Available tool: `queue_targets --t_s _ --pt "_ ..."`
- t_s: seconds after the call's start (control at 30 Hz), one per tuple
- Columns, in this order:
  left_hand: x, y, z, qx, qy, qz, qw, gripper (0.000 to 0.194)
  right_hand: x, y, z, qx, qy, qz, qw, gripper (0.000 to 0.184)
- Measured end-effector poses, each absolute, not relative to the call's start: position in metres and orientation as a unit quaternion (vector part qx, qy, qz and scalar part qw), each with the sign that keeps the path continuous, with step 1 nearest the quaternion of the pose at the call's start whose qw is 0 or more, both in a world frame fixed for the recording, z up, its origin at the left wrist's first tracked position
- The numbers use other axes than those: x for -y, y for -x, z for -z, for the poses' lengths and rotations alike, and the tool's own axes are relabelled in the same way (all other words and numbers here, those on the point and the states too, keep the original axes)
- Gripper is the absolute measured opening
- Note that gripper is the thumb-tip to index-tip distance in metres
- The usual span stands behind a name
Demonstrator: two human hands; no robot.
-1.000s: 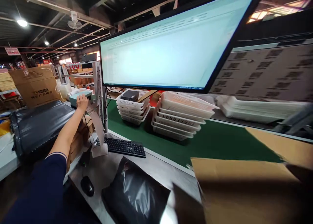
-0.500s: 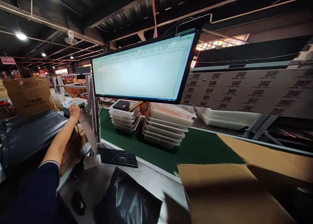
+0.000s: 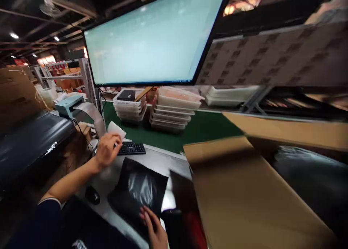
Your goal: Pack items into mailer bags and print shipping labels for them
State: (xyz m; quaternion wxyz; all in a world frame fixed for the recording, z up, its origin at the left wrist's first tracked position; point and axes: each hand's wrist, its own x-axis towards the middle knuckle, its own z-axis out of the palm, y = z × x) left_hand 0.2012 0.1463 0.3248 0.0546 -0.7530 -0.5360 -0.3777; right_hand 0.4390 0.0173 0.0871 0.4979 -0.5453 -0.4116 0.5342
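While left hand gripped white paper label near black keyboard, right hand pressed flat, unclenched, on glossy black poly mailer bag; sticking label needed next.

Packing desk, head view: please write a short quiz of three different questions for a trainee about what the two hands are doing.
1. True or false: the left hand holds a white label.
2. What does the right hand rest on? A) keyboard B) black poly bag C) mouse
3. Fill in: the paper strip comes out of the pale green ____.

Key
1. True; the label is pinched at the fingertips, above the keyboard.
2. B; the fingers lie on the black poly bag, and the mouse is untouched.
3. printer.
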Motion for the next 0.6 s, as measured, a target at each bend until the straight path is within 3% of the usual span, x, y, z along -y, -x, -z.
queue_targets --t_s 0.1,0.2,0.3,0.4,0.5,0.6 --pt "-0.079 -0.236 -0.263 0.456 0.731 0.485 -0.149 0.017 -0.019 -0.400 -0.114 0.258 0.381 -0.719 0.520 0.068" --pt "-0.030 -0.249 -0.202 0.480 0.626 0.524 -0.320 0.022 -0.022 -0.376 -0.127 0.118 0.314 -0.754 0.565 0.049" --pt "-0.002 -0.249 -0.155 0.526 0.533 0.515 -0.417 0.029 -0.016 -0.366 -0.118 0.032 0.366 -0.711 0.600 0.035" --pt "0.007 -0.245 -0.128 0.540 0.495 0.472 -0.490 0.030 -0.015 -0.369 -0.095 0.048 0.425 -0.680 0.595 0.038" --pt "0.008 -0.237 -0.111 0.549 0.460 0.410 -0.564 0.034 -0.045 -0.389 -0.071 0.160 0.538 -0.582 0.588 0.036" --pt "0.010 -0.227 -0.097 0.572 0.428 0.375 -0.591 0.039 -0.100 -0.414 -0.057 0.365 0.698 -0.388 0.478 0.031"
